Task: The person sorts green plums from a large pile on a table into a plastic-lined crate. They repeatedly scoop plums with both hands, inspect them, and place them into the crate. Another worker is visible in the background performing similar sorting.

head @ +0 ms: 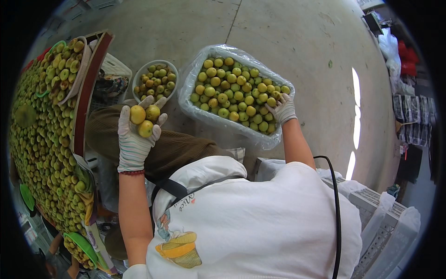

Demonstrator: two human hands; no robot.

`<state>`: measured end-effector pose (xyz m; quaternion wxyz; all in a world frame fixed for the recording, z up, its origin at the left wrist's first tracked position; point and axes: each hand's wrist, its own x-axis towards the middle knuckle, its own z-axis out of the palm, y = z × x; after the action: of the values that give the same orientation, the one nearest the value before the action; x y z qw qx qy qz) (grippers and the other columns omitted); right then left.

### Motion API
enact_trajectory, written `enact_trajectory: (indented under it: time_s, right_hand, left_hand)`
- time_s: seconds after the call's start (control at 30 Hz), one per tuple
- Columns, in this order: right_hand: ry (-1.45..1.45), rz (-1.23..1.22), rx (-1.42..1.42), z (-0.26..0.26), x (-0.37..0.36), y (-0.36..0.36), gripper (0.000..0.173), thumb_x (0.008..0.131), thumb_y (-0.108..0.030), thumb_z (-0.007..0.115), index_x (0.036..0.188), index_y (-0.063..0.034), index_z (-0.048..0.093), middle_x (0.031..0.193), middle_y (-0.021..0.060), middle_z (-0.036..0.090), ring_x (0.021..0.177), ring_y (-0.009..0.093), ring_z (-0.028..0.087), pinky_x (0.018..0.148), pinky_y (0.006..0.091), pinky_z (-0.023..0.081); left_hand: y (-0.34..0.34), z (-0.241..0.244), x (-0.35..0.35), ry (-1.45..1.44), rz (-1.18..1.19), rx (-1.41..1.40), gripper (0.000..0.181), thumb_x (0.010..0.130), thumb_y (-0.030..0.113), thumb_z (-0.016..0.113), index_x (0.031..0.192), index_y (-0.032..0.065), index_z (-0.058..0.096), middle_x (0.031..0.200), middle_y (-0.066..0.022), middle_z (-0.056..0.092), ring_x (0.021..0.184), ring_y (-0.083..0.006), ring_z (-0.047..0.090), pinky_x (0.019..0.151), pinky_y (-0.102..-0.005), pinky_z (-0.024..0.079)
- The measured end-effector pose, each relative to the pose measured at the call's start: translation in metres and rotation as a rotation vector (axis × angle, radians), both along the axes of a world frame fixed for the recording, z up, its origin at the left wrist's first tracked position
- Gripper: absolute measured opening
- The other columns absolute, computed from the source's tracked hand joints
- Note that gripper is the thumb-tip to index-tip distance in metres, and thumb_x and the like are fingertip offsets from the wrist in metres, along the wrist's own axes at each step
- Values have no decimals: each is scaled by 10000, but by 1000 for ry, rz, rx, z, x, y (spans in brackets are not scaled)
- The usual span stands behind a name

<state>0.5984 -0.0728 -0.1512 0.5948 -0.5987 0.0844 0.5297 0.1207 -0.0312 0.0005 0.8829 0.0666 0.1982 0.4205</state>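
Three yellow-green round fruits [145, 128] rest in my left hand [137, 139], which wears a striped knit glove and is turned palm up over my knee. My right hand [284, 108], gloved too, touches fruits at the right edge of a crate lined with clear plastic [188, 104]. Many green and yellow fruits [238, 96] fill that crate; whether the right fingers hold one of them cannot be told. Just beyond my left hand stands a round white basin [177, 78] with browner, blemished fruits [156, 82] in it.
At the left, a board-edged table [87, 101] bears a great heap of fruits [52, 139] and a filled basket [83, 59]. A white plastic crate [118, 66] with dark cloth stands beside it. Plastic-lined crates [376, 202] lie at the lower right. Part of another person shows at lower left.
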Motion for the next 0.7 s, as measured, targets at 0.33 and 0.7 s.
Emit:
enact_trajectory:
  time_s: [0.33,0.7]
  right_hand:
    - [-89,57,-91,-8,-30,-24,579,947,-251,529,1441,-17,335,1330,280,529,1093,385,598,914,486,518]
    - [806,571,489,102,-241,-4,434,950,-416,580,1268,-122,542,1243,110,590,1120,265,596,973,403,513]
  left_hand:
    - [-8,3,7,440,-36,136,547,993,466,521,1348,49,539,1448,-163,452,1073,-252,614,790,-305,578]
    - [-33,-6,87,1590,-155,1395,756,784,298,737,1439,54,446,1441,-232,436,1334,-385,429,1140,-436,335]
